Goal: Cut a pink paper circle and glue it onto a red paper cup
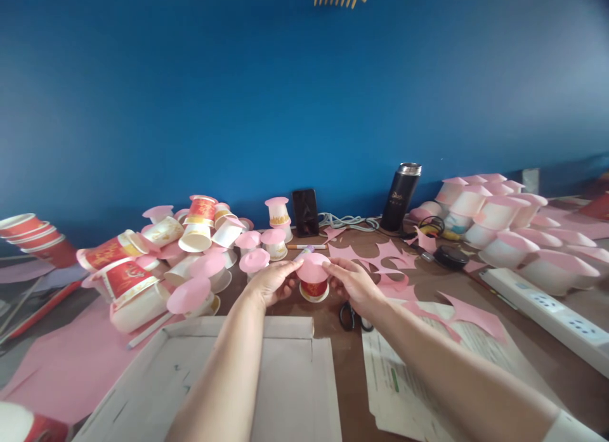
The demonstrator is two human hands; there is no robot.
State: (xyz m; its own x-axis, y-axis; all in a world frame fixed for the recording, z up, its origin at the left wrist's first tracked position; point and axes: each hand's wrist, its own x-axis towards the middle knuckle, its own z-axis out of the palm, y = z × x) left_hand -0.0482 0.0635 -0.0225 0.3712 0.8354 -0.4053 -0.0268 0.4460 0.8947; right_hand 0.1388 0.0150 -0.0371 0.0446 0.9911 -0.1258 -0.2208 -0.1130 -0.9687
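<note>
In the head view a red and white paper cup (314, 291) stands upside down on the table, its rim on the tabletop. On its raised base lies a round pink paper disc (313, 268). My left hand (273, 282) pinches the disc's left edge between thumb and fingers. At the opposite edge my right hand (353, 281) pinches the same disc. Just behind the cup lie a glue stick (306, 250) and a slim white and orange stick. Black-handled scissors (347, 316) sit right of the cup, partly hidden under my right forearm.
Many cups with pink discs are piled at left (201, 208) and right (499, 210). A phone (305, 212) and black flask (401, 198) stand by the blue wall. Pink scraps (387, 250), a white power strip (547, 315), printed sheets and a white cardboard piece (295, 378) lie around.
</note>
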